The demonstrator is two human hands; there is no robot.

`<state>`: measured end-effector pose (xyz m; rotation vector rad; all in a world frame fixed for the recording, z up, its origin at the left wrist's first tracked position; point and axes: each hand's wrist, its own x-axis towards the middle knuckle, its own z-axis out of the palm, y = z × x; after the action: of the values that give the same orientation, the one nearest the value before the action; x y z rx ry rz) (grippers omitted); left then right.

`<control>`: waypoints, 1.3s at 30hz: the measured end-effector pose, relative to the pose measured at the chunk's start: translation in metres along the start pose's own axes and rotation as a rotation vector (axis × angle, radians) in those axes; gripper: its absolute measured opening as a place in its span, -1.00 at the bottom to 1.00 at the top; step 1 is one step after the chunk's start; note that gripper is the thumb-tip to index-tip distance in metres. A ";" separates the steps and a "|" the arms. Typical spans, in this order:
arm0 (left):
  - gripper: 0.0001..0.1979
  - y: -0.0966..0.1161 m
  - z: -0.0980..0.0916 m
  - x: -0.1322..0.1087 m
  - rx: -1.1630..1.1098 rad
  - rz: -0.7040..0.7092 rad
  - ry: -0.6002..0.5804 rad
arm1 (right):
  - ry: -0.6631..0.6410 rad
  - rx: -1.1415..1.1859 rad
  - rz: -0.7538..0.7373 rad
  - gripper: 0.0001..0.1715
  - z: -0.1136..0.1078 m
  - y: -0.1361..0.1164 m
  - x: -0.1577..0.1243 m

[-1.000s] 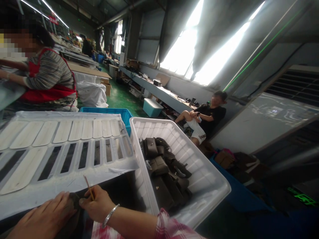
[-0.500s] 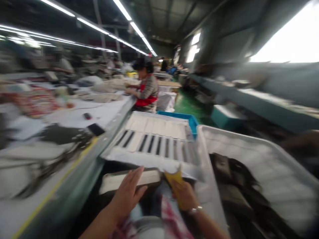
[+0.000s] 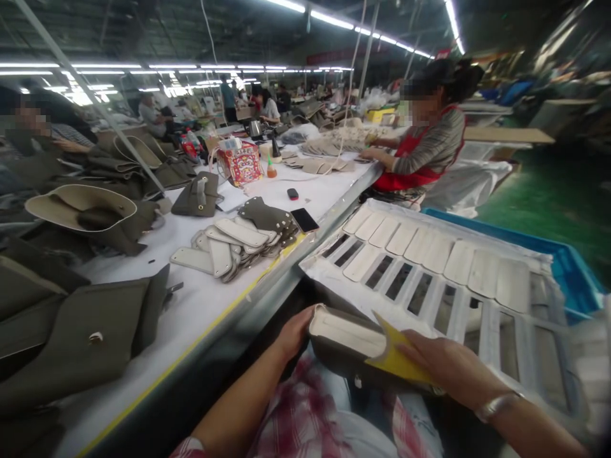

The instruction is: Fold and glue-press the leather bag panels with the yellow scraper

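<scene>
In front of my lap is a dark olive bag [image 3: 334,350] with a small metal clasp, its long cream panel [image 3: 351,332] turned upward. My left hand [image 3: 296,329] is closed round the bag's left end; some fingers are hidden behind it. In my right hand [image 3: 442,362] is a yellow sheet [image 3: 398,356] with a notched, pointed end, gripped with the fingers closed. This sheet lies against the right end of the bag. Just beyond is a white slotted rack [image 3: 315,264] carrying rows of cream panels [image 3: 422,245].
A blue crate [image 3: 580,261] sits under the rack's far side. On the white table [image 3: 191,305] to the left are olive bags [image 3: 102,318], loose straps [image 3: 229,245] and a phone [image 3: 304,220]. A co-worker [image 3: 424,140] in a red apron sits at the table ahead.
My view has swung left, showing more of the table. The left hand, earlier spread over the cream panel, now grips the bag's end. The yellow sheet has come against the bag.
</scene>
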<state>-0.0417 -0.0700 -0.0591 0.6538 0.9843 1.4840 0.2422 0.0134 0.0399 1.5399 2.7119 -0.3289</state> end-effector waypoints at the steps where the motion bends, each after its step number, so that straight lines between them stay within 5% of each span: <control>1: -0.61 0.002 -0.001 0.002 -0.017 -0.029 -0.035 | -0.113 -0.032 0.011 -0.65 -0.003 -0.006 0.013; 4: -0.56 0.007 -0.009 0.010 -0.061 -0.122 -0.149 | -0.294 -0.093 -0.063 -0.63 -0.006 -0.018 0.044; 8: -0.51 0.003 -0.020 0.018 -0.052 -0.171 -0.252 | -0.275 -0.070 -0.174 -0.57 -0.002 -0.027 0.072; 14: -0.47 -0.002 -0.027 0.024 -0.003 -0.231 -0.284 | -0.287 0.019 -0.139 -0.46 0.016 -0.050 0.108; 26: -0.59 0.002 0.001 0.018 0.168 -0.227 0.001 | -0.174 -0.090 -0.614 -0.59 0.026 -0.078 0.173; 31: -0.67 -0.001 0.011 0.015 0.072 -0.106 0.097 | -0.142 -0.088 -0.712 -0.46 0.025 -0.097 0.184; 39: -0.39 0.002 0.017 0.015 0.000 -0.005 0.148 | -0.048 -0.108 -0.980 -0.42 0.034 -0.109 0.200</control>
<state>-0.0304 -0.0522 -0.0513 0.5472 1.0981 1.5446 0.0425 0.1225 0.0051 0.0721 3.1375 -0.1894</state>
